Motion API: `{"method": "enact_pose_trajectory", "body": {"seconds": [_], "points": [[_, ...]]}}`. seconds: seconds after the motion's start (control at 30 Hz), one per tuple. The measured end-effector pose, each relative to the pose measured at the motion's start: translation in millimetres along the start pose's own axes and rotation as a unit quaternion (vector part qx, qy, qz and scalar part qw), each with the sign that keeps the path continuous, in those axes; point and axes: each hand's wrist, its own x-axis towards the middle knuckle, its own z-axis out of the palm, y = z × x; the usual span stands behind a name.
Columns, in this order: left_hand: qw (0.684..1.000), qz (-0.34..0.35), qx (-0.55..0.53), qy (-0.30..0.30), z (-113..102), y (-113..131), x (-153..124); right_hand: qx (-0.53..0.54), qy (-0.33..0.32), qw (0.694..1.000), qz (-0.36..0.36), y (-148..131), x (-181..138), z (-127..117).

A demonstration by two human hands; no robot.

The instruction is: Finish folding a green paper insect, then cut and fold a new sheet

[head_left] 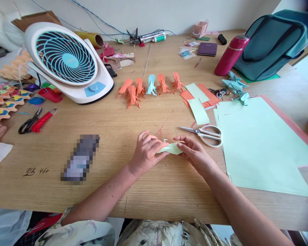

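Between my two hands, just above the table, is a small folded piece of pale green paper [173, 149]. My left hand [149, 147] pinches its left end, thumb below and fingers bent over the top. On its right end, my right hand [191, 148] closes with the thumb on the near face; some fingertips are hidden behind the paper. Scissors with white handles [210, 135] lie beside my right hand, blades pointing left. Beyond my hands stands a row of folded paper figures, several orange [132, 96] and one light blue [151, 85].
Large pale green sheets [256, 147] cover the table's right side. Cut paper strips [199, 111] lie beyond the scissors. At left are a white fan [97, 80], black-handled scissors [28, 123], a red cutter [43, 121] and a blurred phone-like object [80, 159]. A pink bottle [232, 54] stands back right.
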Motion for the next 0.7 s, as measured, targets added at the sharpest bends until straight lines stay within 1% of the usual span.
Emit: {"method": "enact_pose_trajectory", "body": {"seconds": [0.1, 0.17, 0.2, 0.3, 0.33, 0.4, 0.47, 0.53, 0.6, 0.7], "points": [[1.0, -0.014, 0.004, 0.006, 0.6, -2.2, -0.7, -0.058, -0.012, 0.997, -0.054, -0.1, -1.4, -3.6], [1.0, -0.02, 0.006, 0.01, 0.5, -3.7, -1.1, -0.15, -0.012, 0.981, -0.122, -2.7, -3.1, -6.9], [1.0, -0.02, 0.007, 0.009, 0.3, -4.2, -1.2, -0.209, -0.01, 0.964, -0.162, -4.5, -4.0, -8.4], [1.0, -0.018, 0.01, -0.003, -0.6, -4.9, -1.0, -0.355, -0.006, 0.897, -0.262, -9.1, -5.8, -11.2], [1.0, -0.017, 0.011, -0.005, -0.7, -4.8, -0.8, -0.379, -0.012, 0.882, -0.281, -9.6, -5.9, -11.5], [1.0, -0.011, 0.013, -0.008, -0.7, -4.6, -0.7, -0.397, -0.026, 0.868, -0.297, -8.7, -5.5, -11.4], [1.0, -0.008, 0.017, -0.009, -0.4, -4.6, -0.8, -0.4, -0.036, 0.866, -0.299, -6.6, -4.9, -10.8], [1.0, -0.01, 0.025, -0.008, -0.2, -4.8, -0.9, -0.394, -0.026, 0.87, -0.296, -4.7, -4.7, -10.2], [0.999, -0.011, 0.038, -0.006, -0.3, -5.0, -0.9, -0.372, -0.007, 0.884, -0.284, -3.3, -4.9, -9.4], [0.998, 0.0, 0.057, -0.007, -0.6, -5.1, -0.9, -0.329, 0.02, 0.913, -0.24, -0.7, -4.7, -7.9]]}}
